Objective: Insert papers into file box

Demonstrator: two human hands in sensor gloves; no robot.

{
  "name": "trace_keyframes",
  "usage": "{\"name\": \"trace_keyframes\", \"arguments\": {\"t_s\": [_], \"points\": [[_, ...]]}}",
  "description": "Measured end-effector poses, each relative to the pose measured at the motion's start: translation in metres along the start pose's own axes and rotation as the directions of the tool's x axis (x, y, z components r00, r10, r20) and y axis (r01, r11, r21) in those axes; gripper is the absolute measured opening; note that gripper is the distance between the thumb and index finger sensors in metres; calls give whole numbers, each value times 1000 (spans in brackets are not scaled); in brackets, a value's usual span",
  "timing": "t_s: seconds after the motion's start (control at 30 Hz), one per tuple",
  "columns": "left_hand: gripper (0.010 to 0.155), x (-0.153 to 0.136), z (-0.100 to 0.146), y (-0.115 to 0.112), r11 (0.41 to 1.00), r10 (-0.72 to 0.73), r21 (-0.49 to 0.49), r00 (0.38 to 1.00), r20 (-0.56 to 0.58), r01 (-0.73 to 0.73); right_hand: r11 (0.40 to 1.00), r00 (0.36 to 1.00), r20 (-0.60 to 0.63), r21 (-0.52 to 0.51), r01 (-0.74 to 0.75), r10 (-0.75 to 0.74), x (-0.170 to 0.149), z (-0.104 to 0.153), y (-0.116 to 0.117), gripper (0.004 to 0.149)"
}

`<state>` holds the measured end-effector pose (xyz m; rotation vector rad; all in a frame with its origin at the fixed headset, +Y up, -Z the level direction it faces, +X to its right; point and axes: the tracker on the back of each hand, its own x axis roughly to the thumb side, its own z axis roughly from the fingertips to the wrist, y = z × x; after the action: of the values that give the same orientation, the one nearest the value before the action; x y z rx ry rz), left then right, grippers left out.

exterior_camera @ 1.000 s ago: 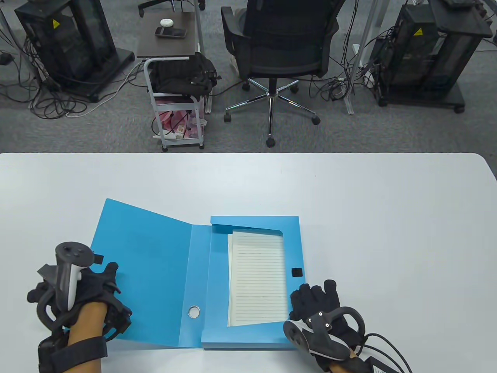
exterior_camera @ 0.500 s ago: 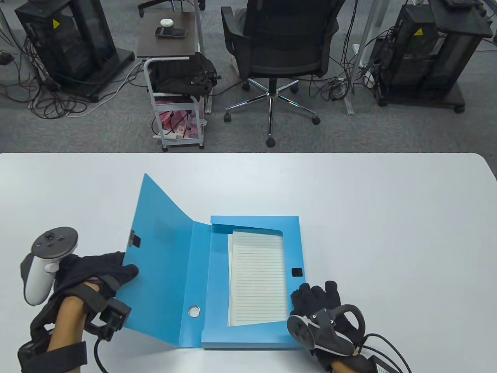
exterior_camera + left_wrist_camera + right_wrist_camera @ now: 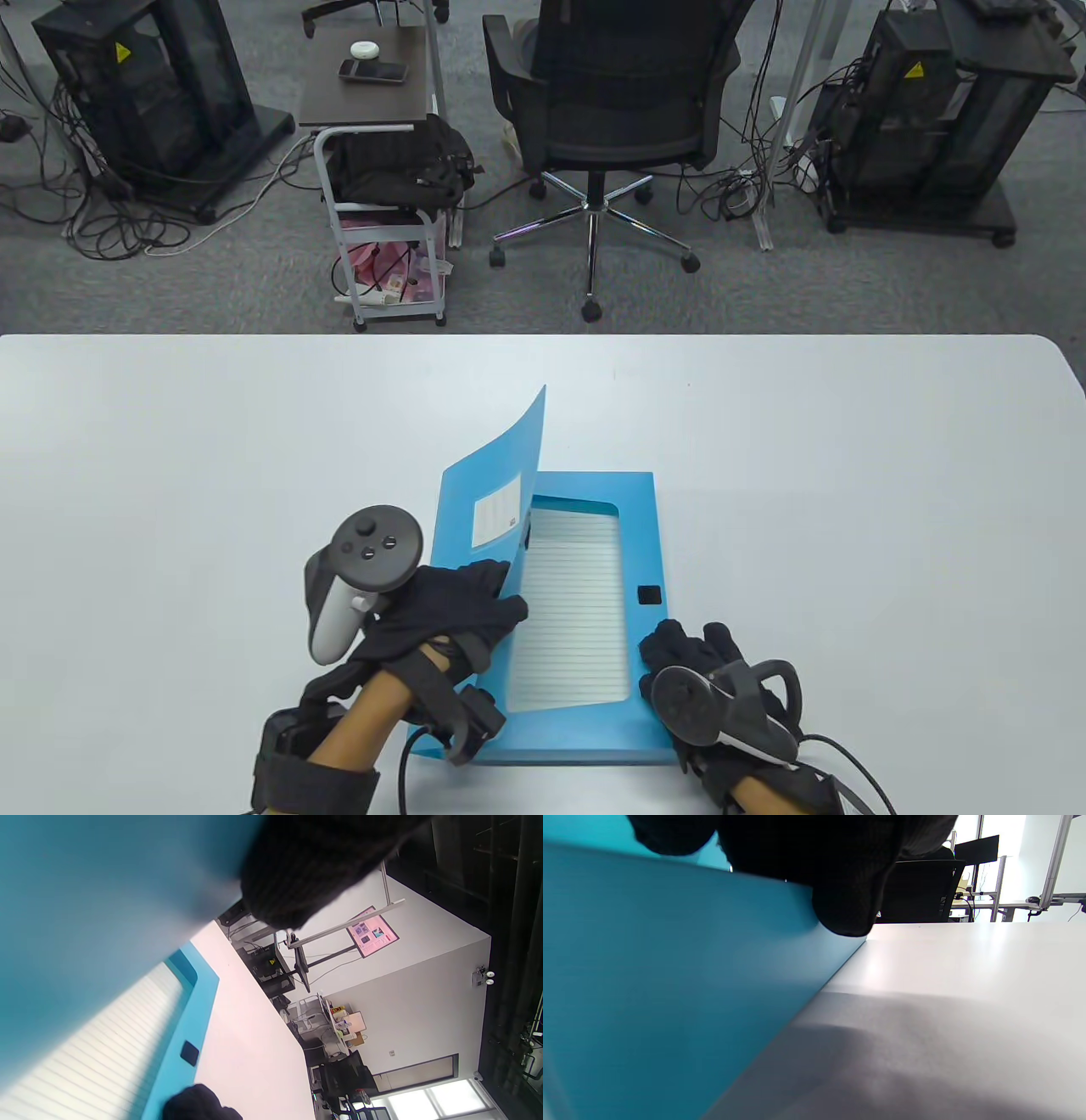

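Since the earlier frames, the left hand has swung the blue lid up from lying flat on the table's left side to stand steeply over the file box, and the hand itself has travelled rightward with it. Its fingers grip the lid's free edge, wrapped around it, with the lid's outer face and white label turned toward the camera. The file box lies flat on the white table, near the front edge and slightly right of centre. Lined papers lie inside the box, visible through the opening between lid and right wall. The right hand rests on the box's near right corner, fingers pressed together on the rim; the right wrist view shows a fingertip at the box's blue side wall. A black fastener patch sits on the right rim.
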<state>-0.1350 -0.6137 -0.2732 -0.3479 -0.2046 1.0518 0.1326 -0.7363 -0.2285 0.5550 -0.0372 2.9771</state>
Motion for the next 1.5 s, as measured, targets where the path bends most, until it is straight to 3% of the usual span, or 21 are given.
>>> {"name": "trace_keyframes", "arguments": {"t_s": [0.27, 0.67, 0.83, 0.9, 1.0, 1.23, 1.5], "points": [[58, -1, -39, -53, 996, -38, -85, 999, -16, 37, 997, 997, -8, -4, 72, -72, -7, 0, -2, 47], [57, -8, -77, -105, 969, -213, -154, 969, -128, 192, 978, 978, -31, -26, 208, -209, -21, 1, -3, 44], [56, -8, -90, -123, 946, -302, -185, 930, -211, 266, 924, 918, -108, -81, 374, -381, -35, 10, -3, 45], [56, -6, -95, -132, 928, -357, -193, 906, -229, 317, 915, 912, -141, -183, 359, -386, -44, 14, -9, 45], [56, -2, -98, -143, 901, -426, -193, 876, -227, 388, 924, 926, -174, -255, 286, -335, -53, 16, -16, 45], [56, 9, -100, -165, 828, -560, -183, 800, -215, 530, 924, 911, -226, -251, 289, -346, -62, 9, -13, 46], [60, 11, -95, -171, 814, -580, -170, 791, -195, 555, 921, 892, -273, -257, 293, -360, -76, 11, -12, 46]]}}
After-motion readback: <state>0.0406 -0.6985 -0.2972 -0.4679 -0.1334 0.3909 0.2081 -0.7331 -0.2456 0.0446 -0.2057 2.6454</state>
